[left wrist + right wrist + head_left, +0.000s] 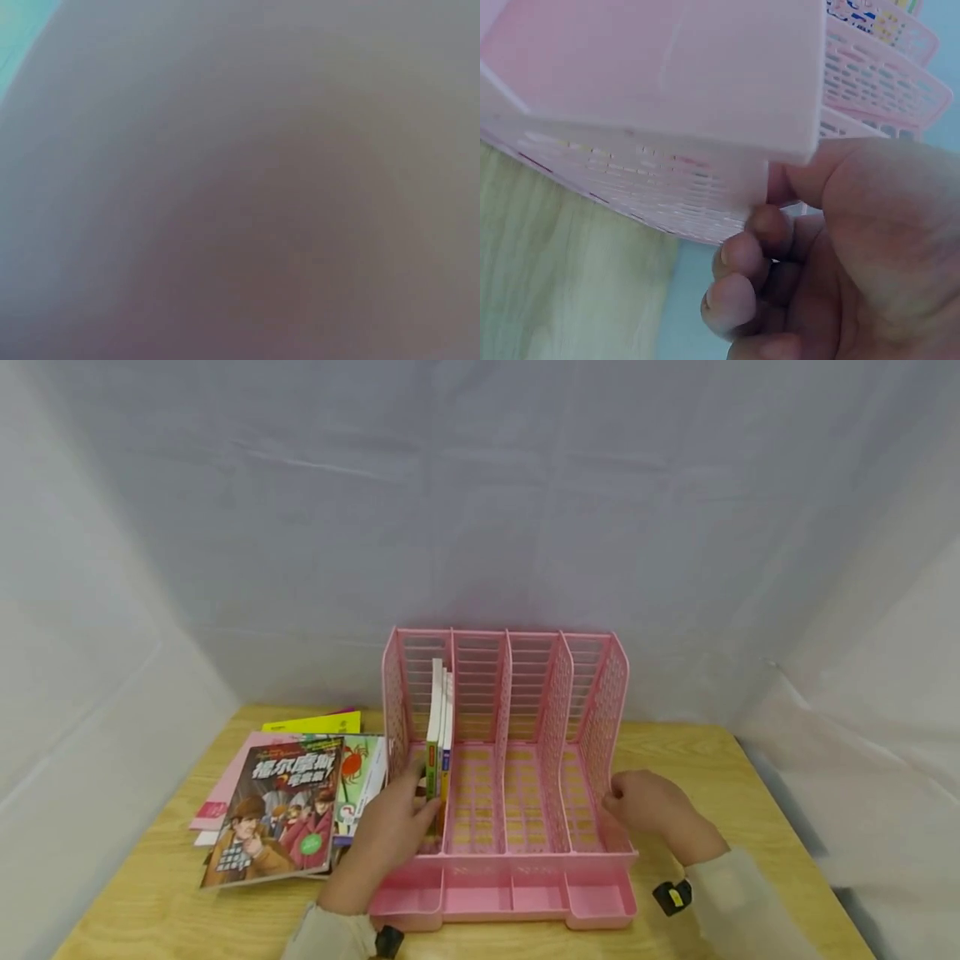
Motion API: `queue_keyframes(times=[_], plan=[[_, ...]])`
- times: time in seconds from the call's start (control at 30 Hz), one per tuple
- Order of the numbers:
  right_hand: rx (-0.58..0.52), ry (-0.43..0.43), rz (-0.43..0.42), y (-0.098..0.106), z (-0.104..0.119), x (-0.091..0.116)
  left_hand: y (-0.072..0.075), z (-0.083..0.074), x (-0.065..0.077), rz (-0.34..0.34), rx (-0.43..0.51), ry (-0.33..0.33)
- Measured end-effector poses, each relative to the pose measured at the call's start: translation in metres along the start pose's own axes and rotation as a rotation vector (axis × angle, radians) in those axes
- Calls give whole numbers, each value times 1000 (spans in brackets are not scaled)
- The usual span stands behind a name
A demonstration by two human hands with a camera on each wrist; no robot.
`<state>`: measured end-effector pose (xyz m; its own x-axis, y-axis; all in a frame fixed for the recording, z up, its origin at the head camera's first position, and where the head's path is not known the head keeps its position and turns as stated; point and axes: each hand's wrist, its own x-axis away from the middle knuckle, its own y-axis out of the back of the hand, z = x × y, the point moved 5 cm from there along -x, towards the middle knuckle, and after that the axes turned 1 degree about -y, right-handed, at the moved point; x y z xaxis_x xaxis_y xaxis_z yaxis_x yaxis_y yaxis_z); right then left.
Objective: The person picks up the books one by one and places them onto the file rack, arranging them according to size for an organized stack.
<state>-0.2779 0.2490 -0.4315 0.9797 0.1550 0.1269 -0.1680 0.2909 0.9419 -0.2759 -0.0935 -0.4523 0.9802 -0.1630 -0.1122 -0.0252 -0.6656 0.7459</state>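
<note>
A pink desk file rack (536, 870) with upright dividers stands on the table. In its leftmost compartment several thin books (437, 735) stand upright beside a divider, spines toward me. My left hand (386, 827) is at the lower part of these spines, fingertips along the left side and thumb across the front. The left wrist view is a blur, so its contact is hidden there. With my right hand (648, 806) I pinch the front edge of the rack's right side wall (727, 187), thumb on the inside and curled fingers outside.
Left of the rack lies a loose pile: a comic-style book (281, 810) on top, a book with a red crab (352, 766), a pink one (238, 777) and a yellow one (330, 723). Shallow trays (476, 897) form the rack's front. Pale sheeting (495, 510) surrounds the wooden table (686, 756).
</note>
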Motion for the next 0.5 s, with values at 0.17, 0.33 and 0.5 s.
queue_keyframes(times=[0.17, 0.33, 0.5], plan=[[13, 69, -34, -3, 4, 0, -1, 0, 0, -3, 25, 3], [22, 114, -2, -6, 6, -4, -3, 0, -1, 3, 75, 2], [-57, 110, 95, -8, 6, -11, -2, 0, -1, -12, 74, -1]])
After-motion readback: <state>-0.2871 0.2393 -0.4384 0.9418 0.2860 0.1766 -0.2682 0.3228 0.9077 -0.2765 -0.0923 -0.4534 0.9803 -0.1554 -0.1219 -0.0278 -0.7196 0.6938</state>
